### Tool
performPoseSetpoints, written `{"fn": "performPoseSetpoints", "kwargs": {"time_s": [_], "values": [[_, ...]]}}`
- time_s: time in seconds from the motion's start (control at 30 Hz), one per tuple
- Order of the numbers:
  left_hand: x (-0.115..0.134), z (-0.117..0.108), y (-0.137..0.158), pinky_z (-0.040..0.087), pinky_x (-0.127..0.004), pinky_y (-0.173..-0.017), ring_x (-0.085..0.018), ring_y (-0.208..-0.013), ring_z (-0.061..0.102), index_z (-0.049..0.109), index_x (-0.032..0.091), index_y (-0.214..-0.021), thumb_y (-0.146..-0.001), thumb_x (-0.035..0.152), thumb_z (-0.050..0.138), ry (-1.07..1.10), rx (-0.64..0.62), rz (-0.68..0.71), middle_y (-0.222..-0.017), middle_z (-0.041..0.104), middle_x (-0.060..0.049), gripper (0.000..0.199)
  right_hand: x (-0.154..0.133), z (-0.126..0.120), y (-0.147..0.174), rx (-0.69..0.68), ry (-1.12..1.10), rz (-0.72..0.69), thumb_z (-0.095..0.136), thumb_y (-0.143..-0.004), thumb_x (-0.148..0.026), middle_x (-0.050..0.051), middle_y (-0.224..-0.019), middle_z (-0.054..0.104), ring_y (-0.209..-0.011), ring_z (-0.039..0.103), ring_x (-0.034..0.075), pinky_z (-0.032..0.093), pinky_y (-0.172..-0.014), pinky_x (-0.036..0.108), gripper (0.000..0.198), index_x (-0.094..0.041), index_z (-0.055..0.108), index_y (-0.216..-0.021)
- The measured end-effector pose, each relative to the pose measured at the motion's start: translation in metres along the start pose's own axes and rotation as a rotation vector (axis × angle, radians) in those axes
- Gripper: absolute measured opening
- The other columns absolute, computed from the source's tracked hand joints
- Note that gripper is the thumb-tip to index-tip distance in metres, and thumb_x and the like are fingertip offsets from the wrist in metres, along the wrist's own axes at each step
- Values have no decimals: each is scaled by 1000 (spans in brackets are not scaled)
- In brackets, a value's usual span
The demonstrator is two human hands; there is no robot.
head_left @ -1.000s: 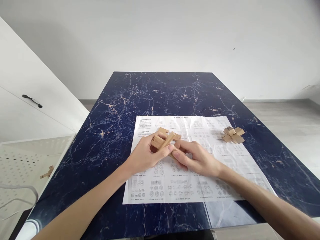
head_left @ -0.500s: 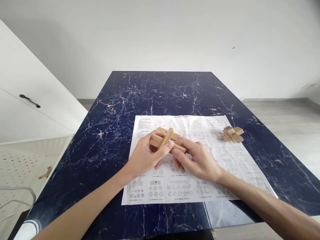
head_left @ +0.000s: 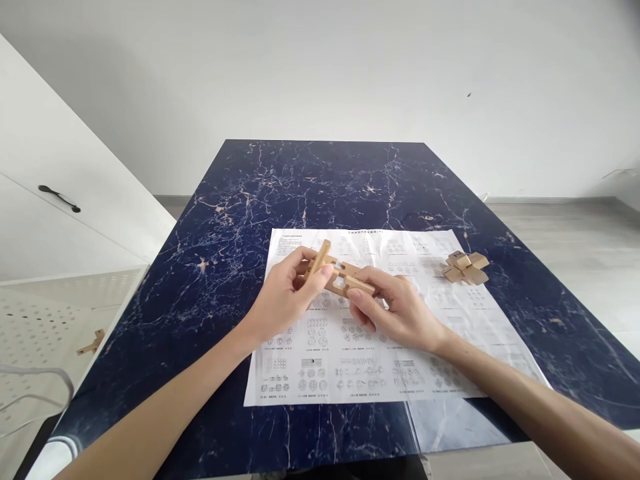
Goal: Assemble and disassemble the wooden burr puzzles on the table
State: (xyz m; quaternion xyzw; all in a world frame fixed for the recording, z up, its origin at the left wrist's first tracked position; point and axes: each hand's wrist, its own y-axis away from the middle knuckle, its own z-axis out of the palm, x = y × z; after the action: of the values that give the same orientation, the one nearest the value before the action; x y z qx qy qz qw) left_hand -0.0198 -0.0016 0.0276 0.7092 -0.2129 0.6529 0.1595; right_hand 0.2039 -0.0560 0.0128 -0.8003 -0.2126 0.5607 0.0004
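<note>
My left hand point(head_left: 285, 290) pinches a wooden puzzle stick point(head_left: 320, 259) that points up and away between thumb and fingers. Those fingers also touch the left end of some notched wooden puzzle pieces point(head_left: 342, 283). My right hand point(head_left: 393, 303) grips the right end of these pieces, thumb in front and fingers behind. Gaps from the notches show between the hands. How many pieces are held is partly hidden by the fingers. Both hands are just above a printed sheet point(head_left: 345, 393) covered with small puzzle diagrams.
An assembled wooden burr puzzle point(head_left: 466, 268) sits on the sheet's right edge. The sheet lies on a dark blue marbled table point(head_left: 320, 193). At left, below the table, wooden pieces point(head_left: 91, 343) lie on a perforated white surface point(head_left: 35, 320) near a pale cable point(head_left: 60, 373).
The upright stick has moved left and up, away from the notched pieces' middle, with my left hand. The notches between my hands are now uncovered. My right hand has barely moved.
</note>
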Motion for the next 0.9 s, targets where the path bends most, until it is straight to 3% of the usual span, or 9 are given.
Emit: {"fn": "performPoseSetpoints", "kwargs": {"time_s": [0.07, 0.17, 0.27, 0.4, 0.63, 0.77, 0.9], "values": [[-1, -10, -4, 27, -21, -37, -7, -40, 33, 53, 23, -86, -102, 51, 68, -25, 82, 46, -56, 41, 10, 36, 2, -5, 0, 31, -10, 20, 56, -113, -40, -5, -65, 67, -47, 57, 9, 44, -48, 25, 24, -22, 60, -98], [1, -29, -12, 28, -23, -39, -7, -42, 34, 44, 23, -75, -111, 45, 51, -24, 293, 129, -57, 38, 8, 42, 6, -14, -4, 134, -38, 58, 55, -113, -46, -4, -63, 65, -46, 55, 10, 43, -46, 26, 29, -23, 59, -96], [1, -39, -16, 26, -24, -40, -8, -43, 31, 50, 24, -88, -114, 46, 43, -12, 411, 138, -62, 36, 8, 34, 8, -17, -8, 230, 4, 107, 53, -113, -49, -3, -63, 65, -49, 55, 12, 45, -49, 28, 31, -24, 58, -95], [-5, -31, -13, 35, -25, -47, -10, -49, 39, 49, 24, -101, -115, 52, 38, -265, 282, 148, -69, 44, 7, 34, 13, -15, -11, 308, 197, 136, 53, -112, -47, 0, -68, 68, -56, 60, 15, 44, -54, 30, 33, -24, 58, -90], [-15, -21, -5, 38, -27, -53, -12, -52, 54, 58, 20, -90, -117, 50, 37, -812, -72, 313, -65, 58, 3, 46, 23, -16, -15, 373, 432, 167, 55, -110, -41, 4, -88, 77, -68, 66, 18, 46, -61, 33, 27, -22, 71, -97], [-18, -21, -3, 32, -26, -47, -12, -43, 51, 55, 19, -102, -117, 55, 35, -918, -126, 330, -59, 56, 7, 43, 27, -17, -16, 376, 480, 144, 55, -109, -42, 7, -99, 80, -75, 67, 21, 50, -67, 33, 30, -22, 73, -96], [-19, -21, -2, 27, -26, -46, -11, -41, 50, 52, 20, -94, -118, 52, 35, -981, -169, 369, -55, 53, 8, 43, 34, -17, -15, 373, 499, 170, 57, -109, -44, 6, -99, 81, -67, 65, 19, 50, -64, 34, 28, -22, 73, -106]]}}
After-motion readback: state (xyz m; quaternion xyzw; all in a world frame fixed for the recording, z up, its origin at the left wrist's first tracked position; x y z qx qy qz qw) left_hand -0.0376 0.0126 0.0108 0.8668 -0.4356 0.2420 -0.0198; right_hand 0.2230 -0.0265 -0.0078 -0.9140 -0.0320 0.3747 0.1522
